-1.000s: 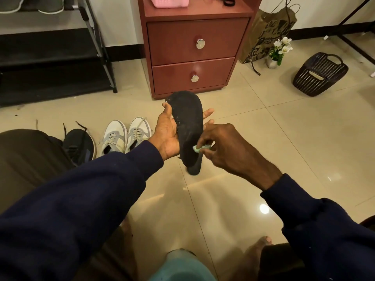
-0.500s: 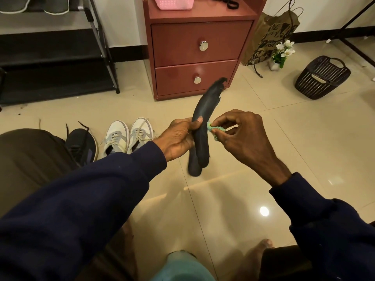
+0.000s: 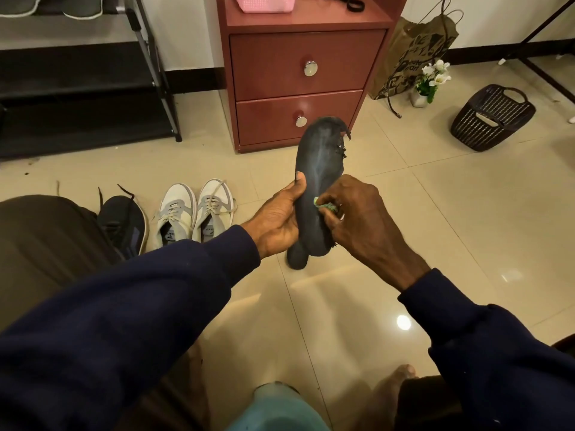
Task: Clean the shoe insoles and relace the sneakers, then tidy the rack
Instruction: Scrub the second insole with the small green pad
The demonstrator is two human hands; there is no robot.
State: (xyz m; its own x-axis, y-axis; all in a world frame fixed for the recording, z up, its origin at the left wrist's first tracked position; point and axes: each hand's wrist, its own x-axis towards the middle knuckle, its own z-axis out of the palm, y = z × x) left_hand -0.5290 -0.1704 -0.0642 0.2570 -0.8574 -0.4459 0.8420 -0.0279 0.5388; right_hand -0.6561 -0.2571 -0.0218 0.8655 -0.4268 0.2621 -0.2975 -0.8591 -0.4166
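Step 1, insole cleaning: left hand (image 3: 277,222) grips insole (image 3: 317,169) upright, toe at 12 o'clock, right hand (image 3: 361,222) pinches green cloth (image 3: 325,207) against its face; next probably firm strokes toeward; sneakers (image 3: 194,213) at 9 o'clock.

The top edge cuts off the pink basket (image 3: 264,2). The fingers (image 3: 337,195) of the right hand (image 3: 364,225) hide most of the green cloth (image 3: 326,206).
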